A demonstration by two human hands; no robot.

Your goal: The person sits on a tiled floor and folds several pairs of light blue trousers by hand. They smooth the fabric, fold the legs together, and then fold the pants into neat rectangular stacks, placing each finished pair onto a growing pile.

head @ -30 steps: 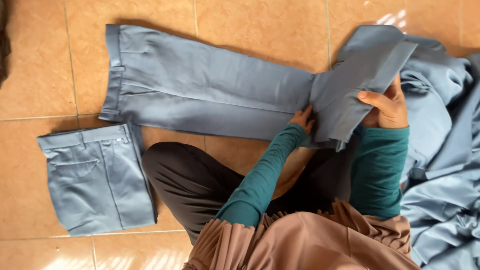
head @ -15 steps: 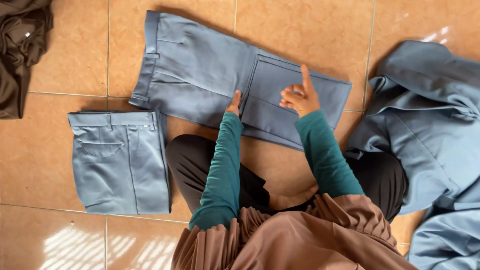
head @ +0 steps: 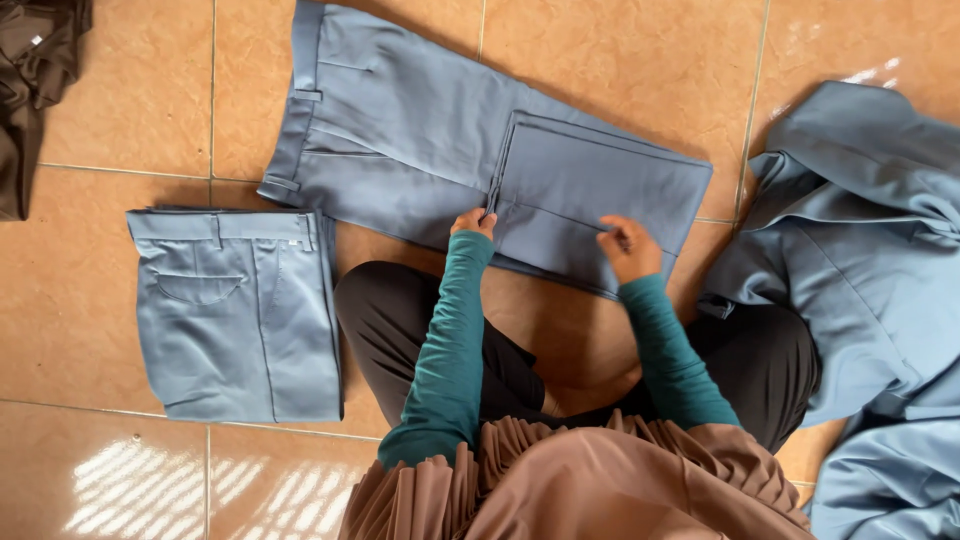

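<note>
Blue-grey trousers (head: pixel 420 150) lie flat on the tiled floor (head: pixel 620 50), legs doubled over (hem at mid-thigh); left hand (head: pixel 473 221) pinches the fold's edge, right hand (head: pixel 628 248) presses fingers-curled, apparently holding the fold flat.

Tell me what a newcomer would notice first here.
Probably the blue-grey trousers spread across the tiled floor, legs folded back over themselves, with the left hand at the fold's edge and the right hand pressing on the folded part. Next, the folded trousers lying to the left and the heap of blue-grey cloth on the right.
</note>
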